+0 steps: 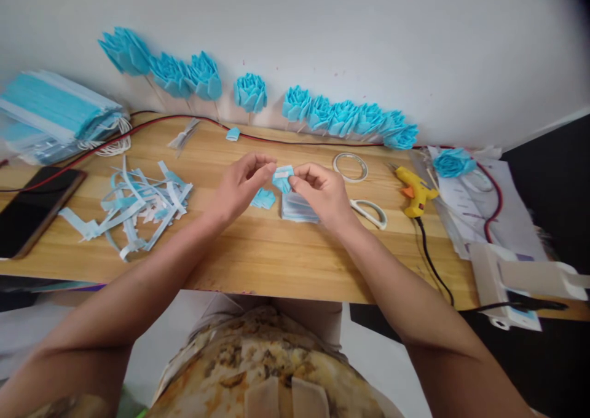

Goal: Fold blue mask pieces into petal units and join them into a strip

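Observation:
Over the middle of the table, my right hand (320, 190) pinches a small folded piece of blue mask fabric (283, 177) between thumb and fingers. A short white strip, like tape, lies across its upper part. At the piece's left edge is my left hand (244, 183), its fingers curled and the thumb close to the index finger; whatever may be between them is too small to make out. A stack of cut fabric pieces (297, 210) sits under my right hand, partly hidden by it. Several small blue folded pieces (263, 198) lie between my hands on the wood.
Blue fabric flowers (343, 118) on sticks line the wall. To the left are fabric scraps (133, 206), a phone (39, 209) and packed face masks (59, 107). On the right lie a tape roll (350, 167), scissors (370, 214), a yellow glue gun (415, 190) and a power strip (495, 276).

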`<state>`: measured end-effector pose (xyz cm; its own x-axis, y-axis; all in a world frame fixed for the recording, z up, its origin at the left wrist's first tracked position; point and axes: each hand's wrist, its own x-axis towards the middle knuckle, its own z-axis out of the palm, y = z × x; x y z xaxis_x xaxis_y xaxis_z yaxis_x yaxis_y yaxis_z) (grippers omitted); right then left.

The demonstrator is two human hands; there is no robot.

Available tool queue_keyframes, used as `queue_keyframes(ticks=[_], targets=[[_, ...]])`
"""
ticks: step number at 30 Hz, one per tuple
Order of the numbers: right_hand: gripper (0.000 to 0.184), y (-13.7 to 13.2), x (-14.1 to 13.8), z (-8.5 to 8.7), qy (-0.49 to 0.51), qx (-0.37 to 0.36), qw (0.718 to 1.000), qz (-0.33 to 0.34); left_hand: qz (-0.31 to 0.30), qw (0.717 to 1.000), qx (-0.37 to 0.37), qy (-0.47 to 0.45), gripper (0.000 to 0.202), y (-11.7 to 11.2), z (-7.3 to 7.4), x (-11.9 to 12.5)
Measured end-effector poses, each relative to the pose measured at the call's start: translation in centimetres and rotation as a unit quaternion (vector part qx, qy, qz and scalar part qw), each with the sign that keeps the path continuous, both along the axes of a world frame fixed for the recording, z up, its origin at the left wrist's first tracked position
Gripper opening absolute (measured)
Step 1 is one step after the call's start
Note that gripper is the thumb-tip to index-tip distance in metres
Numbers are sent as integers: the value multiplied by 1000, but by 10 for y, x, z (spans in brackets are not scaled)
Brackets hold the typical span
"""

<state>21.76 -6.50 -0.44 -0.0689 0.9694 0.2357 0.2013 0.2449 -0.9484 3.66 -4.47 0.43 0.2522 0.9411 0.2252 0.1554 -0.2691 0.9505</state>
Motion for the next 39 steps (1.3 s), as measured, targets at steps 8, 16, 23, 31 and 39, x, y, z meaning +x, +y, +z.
queue_keyframes(ticks=[8,16,23,31,39], targets=[[22,-3,0,3,-1,-49,997,61,-47,998,-46,-17,23,2,-6,-2],[21,-1,-1,-1,-53,-18,998,33,-41,998,4,52,22,1,-2,0],[21,0,3,1,-28,-52,996,62,-49,998,-41,14,23,4,-7,-4],[21,3,4,-2,-33,-34,999,22,10,1000,11,-10,18,3,-6,-1],[12,1,0,-5,-87,59,994,-38,67,956,250,135,12,-6,-3,3]])
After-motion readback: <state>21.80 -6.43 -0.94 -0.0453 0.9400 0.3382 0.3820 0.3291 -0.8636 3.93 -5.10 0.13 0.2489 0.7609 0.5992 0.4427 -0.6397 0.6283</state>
